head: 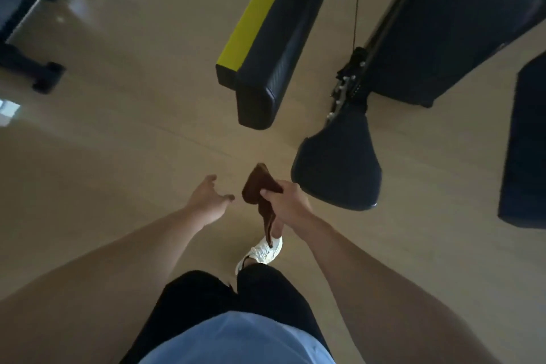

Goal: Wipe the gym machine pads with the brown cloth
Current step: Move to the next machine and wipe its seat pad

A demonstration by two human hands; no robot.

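Right hand: the right hand [288,204] grips the brown cloth [260,192], fingers curled round its bunched middle.
Left hand: the left hand [208,201] holds nothing, fingers loosely spread, just beside the cloth at 9 o'clock.
Cloth: soft, crumpled, one tail hanging down.
Seat pad [336,168]: dark, smooth, rounded wedge, near the cloth at 2 o'clock.
Long pad [274,47]: dark ribbed padding, yellow side panel, at 12 o'clock.
Floor [118,127]: glossy tan.
Shoe [263,251]: white, at 6 o'clock.

One camera sits on the person's head. It looks forward and steeply down, close over both bare arms, and sees far across the shiny tan floor [118,127] to the long black and yellow padded bench [266,68].
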